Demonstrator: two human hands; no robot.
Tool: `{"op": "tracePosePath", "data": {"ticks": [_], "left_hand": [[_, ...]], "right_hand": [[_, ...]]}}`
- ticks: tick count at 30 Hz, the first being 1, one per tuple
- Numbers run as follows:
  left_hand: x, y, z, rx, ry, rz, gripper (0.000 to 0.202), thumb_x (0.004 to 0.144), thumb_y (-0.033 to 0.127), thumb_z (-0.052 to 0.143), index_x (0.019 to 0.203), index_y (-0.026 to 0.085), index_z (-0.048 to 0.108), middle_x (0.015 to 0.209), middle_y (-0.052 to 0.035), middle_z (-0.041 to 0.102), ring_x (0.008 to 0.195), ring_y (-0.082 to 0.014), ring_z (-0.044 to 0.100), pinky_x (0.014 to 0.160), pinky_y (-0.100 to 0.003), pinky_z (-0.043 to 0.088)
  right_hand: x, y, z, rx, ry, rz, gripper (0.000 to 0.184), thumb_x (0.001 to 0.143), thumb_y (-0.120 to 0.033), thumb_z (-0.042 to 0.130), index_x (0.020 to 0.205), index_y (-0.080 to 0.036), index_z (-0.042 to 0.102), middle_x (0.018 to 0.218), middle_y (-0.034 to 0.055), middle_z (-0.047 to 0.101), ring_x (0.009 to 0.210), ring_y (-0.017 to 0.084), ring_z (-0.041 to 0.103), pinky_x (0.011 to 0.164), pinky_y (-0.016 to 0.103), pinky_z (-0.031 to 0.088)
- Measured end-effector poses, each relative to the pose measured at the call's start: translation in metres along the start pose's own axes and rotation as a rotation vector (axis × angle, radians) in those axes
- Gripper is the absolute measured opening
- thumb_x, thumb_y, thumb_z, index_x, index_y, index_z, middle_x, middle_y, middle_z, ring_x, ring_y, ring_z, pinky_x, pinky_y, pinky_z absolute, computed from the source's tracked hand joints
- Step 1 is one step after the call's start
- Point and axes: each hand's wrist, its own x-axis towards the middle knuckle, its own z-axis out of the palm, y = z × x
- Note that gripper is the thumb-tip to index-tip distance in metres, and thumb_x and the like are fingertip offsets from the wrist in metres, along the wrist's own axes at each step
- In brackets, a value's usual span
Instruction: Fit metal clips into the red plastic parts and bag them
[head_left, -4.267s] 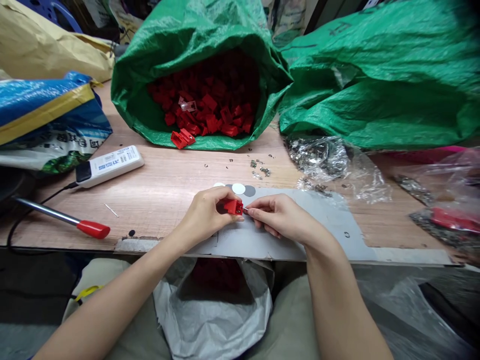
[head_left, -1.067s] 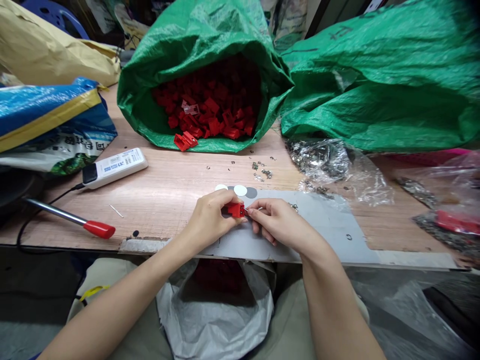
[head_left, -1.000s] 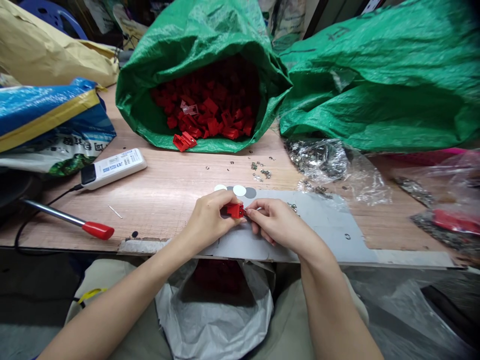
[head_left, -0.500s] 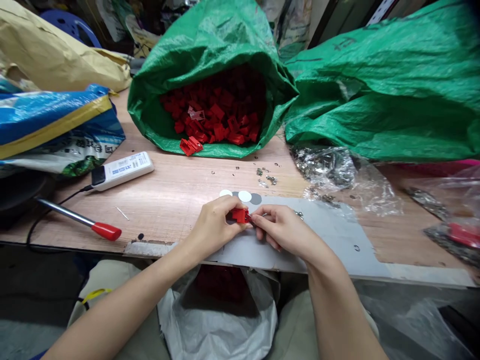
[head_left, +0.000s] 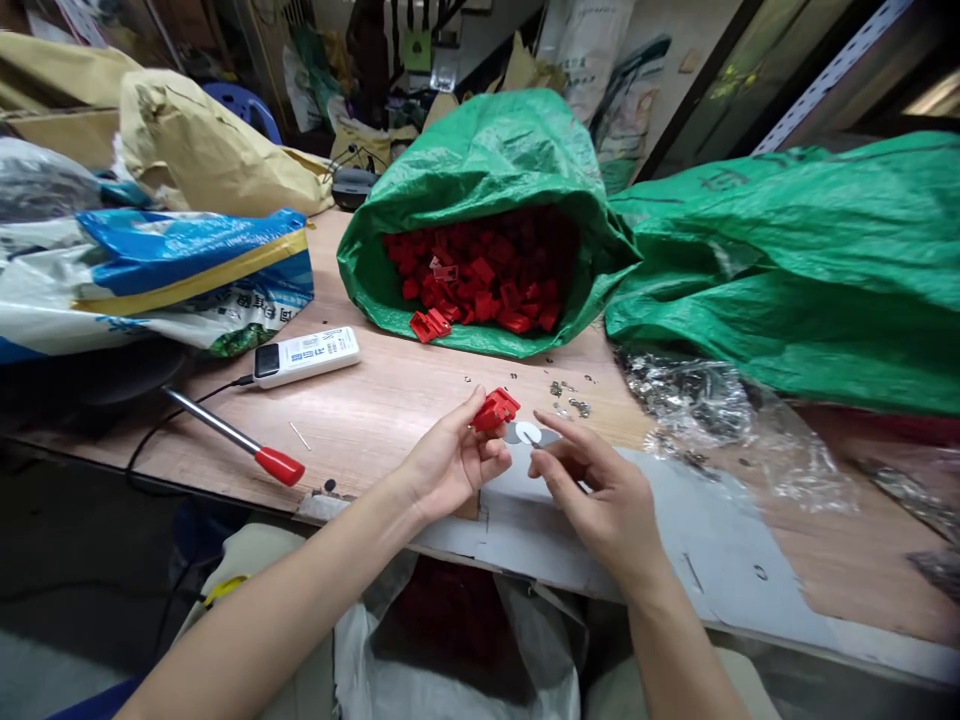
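A small red plastic housing [head_left: 495,409] is held up by the thumb and fingers of my left hand [head_left: 457,450], whose palm is turned partly upward. Just to the right is my right hand [head_left: 592,485], apart from the housing. Its index finger is stretched out, while the thumb and the other fingers are bent together. A thin dark sliver shows at the thumb tip, too small to name. Beneath the hands lies a grey sheet [head_left: 720,545] on the table, with a white round spot [head_left: 528,433] showing between them.
A green sack [head_left: 487,150] full of red housings [head_left: 480,275] lies open behind my hands. Small metal parts [head_left: 577,407] and a clear bag of metal pieces [head_left: 682,390] are to the right. At left are a white device [head_left: 307,356] and a red-tipped lever [head_left: 279,465]. An open sack [head_left: 375,640] hangs below the table edge.
My hands have parted; before, the right fingertips were at the red housing. The left hand has turned and lifted the housing. The camera view has tilted up and shifted left.
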Motion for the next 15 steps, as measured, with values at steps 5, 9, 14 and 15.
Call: {"op": "tracePosePath", "data": {"ticks": [5, 9, 14, 15], "left_hand": [[-0.004, -0.008, 0.001, -0.062, -0.084, -0.132, 0.042, 0.102, 0.039, 0.051, 0.078, 0.008, 0.066, 0.063, -0.0003, 0.054, 0.042, -0.0017, 0.045, 0.044, -0.012, 0.050], [-0.002, -0.012, -0.001, -0.091, -0.118, -0.165, 0.038, 0.102, 0.035, 0.052, 0.078, 0.009, 0.065, 0.062, 0.0009, 0.051, 0.041, -0.0010, 0.041, 0.041, -0.010, 0.045], [0.004, -0.014, -0.005, -0.162, -0.153, -0.187, 0.035, 0.103, 0.031, 0.049, 0.079, 0.009, 0.063, 0.059, 0.0041, 0.042, 0.039, -0.0002, 0.034, 0.035, -0.008, 0.034], [0.006, -0.014, -0.006, -0.174, -0.163, -0.184, 0.037, 0.104, 0.032, 0.048, 0.078, 0.009, 0.062, 0.058, 0.0045, 0.041, 0.039, -0.0001, 0.033, 0.034, -0.008, 0.033]], "right_hand": [[-0.003, -0.002, 0.007, -0.163, 0.020, -0.096, 0.037, 0.095, -0.029, 0.060, 0.131, -0.024, 0.068, 0.078, 0.0018, 0.071, 0.063, 0.015, 0.063, 0.064, 0.027, 0.054], [-0.003, -0.001, 0.004, -0.238, 0.021, -0.145, 0.033, 0.097, -0.029, 0.056, 0.126, -0.027, 0.073, 0.089, 0.0056, 0.076, 0.070, 0.018, 0.067, 0.070, 0.031, 0.057], [-0.003, 0.000, 0.007, -0.237, 0.047, -0.168, 0.033, 0.098, -0.026, 0.053, 0.122, -0.026, 0.076, 0.085, 0.0079, 0.074, 0.081, 0.022, 0.069, 0.075, 0.034, 0.057], [-0.004, 0.000, 0.009, -0.204, 0.072, -0.159, 0.032, 0.097, -0.026, 0.054, 0.121, -0.025, 0.076, 0.085, 0.0078, 0.073, 0.080, 0.022, 0.069, 0.074, 0.034, 0.056]]}}
